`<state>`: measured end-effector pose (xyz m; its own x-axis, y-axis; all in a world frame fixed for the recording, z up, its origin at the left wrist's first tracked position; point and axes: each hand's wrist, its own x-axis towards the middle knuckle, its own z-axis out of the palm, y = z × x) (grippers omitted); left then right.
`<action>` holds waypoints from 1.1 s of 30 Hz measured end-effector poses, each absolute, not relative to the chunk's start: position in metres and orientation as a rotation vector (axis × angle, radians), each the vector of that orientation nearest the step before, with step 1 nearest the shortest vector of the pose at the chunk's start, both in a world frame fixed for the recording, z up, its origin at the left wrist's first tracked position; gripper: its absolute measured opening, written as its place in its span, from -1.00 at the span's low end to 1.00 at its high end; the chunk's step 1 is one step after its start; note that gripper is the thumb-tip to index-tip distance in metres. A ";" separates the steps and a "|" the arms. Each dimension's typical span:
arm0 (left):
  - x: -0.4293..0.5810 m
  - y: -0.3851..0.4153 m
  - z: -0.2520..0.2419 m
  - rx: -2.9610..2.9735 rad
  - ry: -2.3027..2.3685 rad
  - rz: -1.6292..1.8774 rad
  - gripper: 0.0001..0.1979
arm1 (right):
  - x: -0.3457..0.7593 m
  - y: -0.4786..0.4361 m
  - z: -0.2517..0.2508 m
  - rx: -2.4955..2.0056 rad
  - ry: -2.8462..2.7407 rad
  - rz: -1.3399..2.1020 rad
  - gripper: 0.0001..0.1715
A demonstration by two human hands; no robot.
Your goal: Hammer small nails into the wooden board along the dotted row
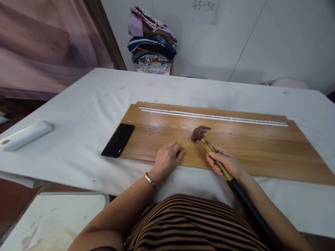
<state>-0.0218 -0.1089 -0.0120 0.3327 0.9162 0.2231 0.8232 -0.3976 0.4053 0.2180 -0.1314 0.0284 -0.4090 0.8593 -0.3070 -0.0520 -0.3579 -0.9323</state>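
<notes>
My right hand is wrapped around the yellow handle of a claw hammer, whose lower handle is black. The rusty head is at a wooden board, over its middle; whether it touches the wood I cannot tell. My left hand rests at the board's near edge, fingers curled inward. What they hold, if anything, is hidden. A row of small dark marks or nail heads runs beside the hammer head. Several loose nails lie on the board to the left.
A black phone overlaps the board's left end. Two pale strips run along its far side. A white, long object lies on the white-covered table at left. Folded cloths are stacked by the wall. A white stool stands lower left.
</notes>
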 end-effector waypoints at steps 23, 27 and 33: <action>-0.021 -0.110 -0.008 2.367 1.599 0.614 -0.81 | 0.219 -0.131 0.026 -1.151 -1.215 1.822 -0.58; -0.021 -0.110 -0.008 2.370 1.587 0.611 -0.81 | 0.220 -0.131 0.026 -1.143 -1.210 1.813 -0.59; -0.021 -0.111 -0.008 2.350 1.583 0.622 -0.82 | 0.216 -0.133 0.029 -1.151 -1.196 1.816 -0.57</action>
<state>-0.0213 -0.1108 -0.0079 0.3228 0.9224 0.2122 0.8202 -0.3845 0.4236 0.2162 -0.1329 0.0292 -0.3882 0.8689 -0.3070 -0.0608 -0.3566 -0.9323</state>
